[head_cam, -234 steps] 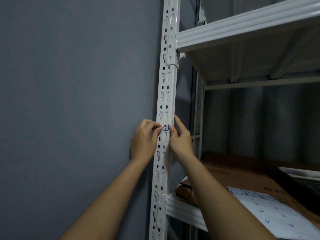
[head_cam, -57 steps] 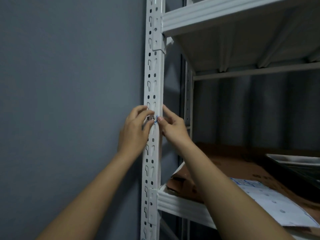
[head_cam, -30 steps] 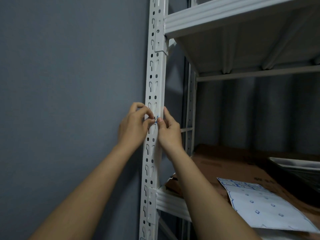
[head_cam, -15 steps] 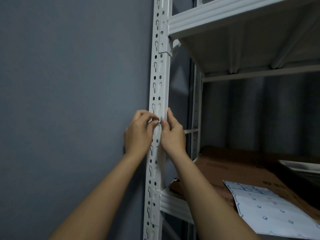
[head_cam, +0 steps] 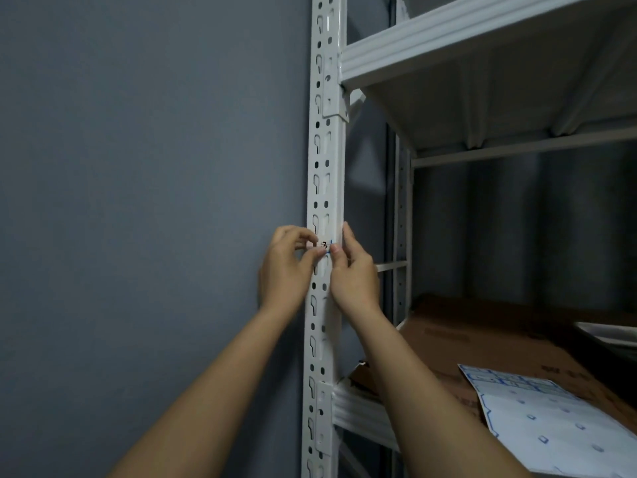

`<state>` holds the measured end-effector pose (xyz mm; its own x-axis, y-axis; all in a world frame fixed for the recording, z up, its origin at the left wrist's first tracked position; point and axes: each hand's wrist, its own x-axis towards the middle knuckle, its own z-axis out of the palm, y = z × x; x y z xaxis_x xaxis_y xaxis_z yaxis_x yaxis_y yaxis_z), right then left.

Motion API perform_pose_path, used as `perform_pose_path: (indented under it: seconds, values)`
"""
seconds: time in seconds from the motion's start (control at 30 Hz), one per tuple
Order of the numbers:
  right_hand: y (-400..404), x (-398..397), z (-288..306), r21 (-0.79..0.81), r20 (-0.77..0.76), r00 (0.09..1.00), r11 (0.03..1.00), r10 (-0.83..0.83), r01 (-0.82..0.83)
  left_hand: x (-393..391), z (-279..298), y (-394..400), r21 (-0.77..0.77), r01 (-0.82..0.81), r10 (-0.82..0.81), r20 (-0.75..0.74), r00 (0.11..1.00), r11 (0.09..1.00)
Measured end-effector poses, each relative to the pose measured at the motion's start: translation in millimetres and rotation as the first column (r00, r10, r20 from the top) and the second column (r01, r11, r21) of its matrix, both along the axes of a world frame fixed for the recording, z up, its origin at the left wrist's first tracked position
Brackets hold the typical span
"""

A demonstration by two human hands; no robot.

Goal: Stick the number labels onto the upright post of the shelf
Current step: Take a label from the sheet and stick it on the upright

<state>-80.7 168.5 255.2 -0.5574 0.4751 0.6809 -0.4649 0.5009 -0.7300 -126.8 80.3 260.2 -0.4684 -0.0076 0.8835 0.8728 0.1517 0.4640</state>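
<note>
The white perforated upright post [head_cam: 325, 167] of the shelf runs up the middle of the view. A small white number label [head_cam: 324, 244] with a black "3" and a blue edge lies across the post's front at hand height. My left hand [head_cam: 286, 267] has its fingers curled, and its thumb and forefinger pinch the label's left end. My right hand [head_cam: 355, 274] is on the other side. Its thumb presses the label's right edge and its straight fingers lie along the post's side.
A grey wall [head_cam: 138, 201] stands left of the post. The upper shelf [head_cam: 482, 29] juts out overhead at the right. On the lower shelf [head_cam: 358, 408] lie flattened brown cardboard [head_cam: 482, 339] and a white sheet of blue-edged labels [head_cam: 551, 419].
Both hands stay at the same spot on the post. The thumbs have drawn slightly apart, and more of the "3" shows between them. The view has shifted a little.
</note>
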Motion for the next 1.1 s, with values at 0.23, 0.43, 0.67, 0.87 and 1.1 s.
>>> perform_pose_path:
  seconds: [0.23,0.43,0.67,0.87,1.1]
  values:
    - [0,0,-3,-0.016,-0.028,0.999,1.0,0.023,-0.023,-2,-7,2,-0.024,-0.095,0.094,-0.053,0.994,0.995]
    - [-1,-3,-5,0.03,-0.03,0.998,0.998,-0.049,0.05,-11,2,-3,-0.153,-0.202,0.175,-0.172,0.969,0.967]
    - [1,-5,-5,0.055,-0.018,0.997,0.996,-0.07,0.071,-9,4,-4,-0.198,-0.147,0.132,-0.086,0.987,0.969]
    - [8,-6,-7,0.018,-0.026,0.998,0.998,0.057,-0.057,1,-2,-3,-0.07,-0.184,0.176,-0.105,0.979,0.98]
    - [10,-6,-8,0.022,-0.044,0.994,0.995,0.095,-0.095,2,-7,0,-0.074,-0.272,0.252,-0.204,0.946,0.959]
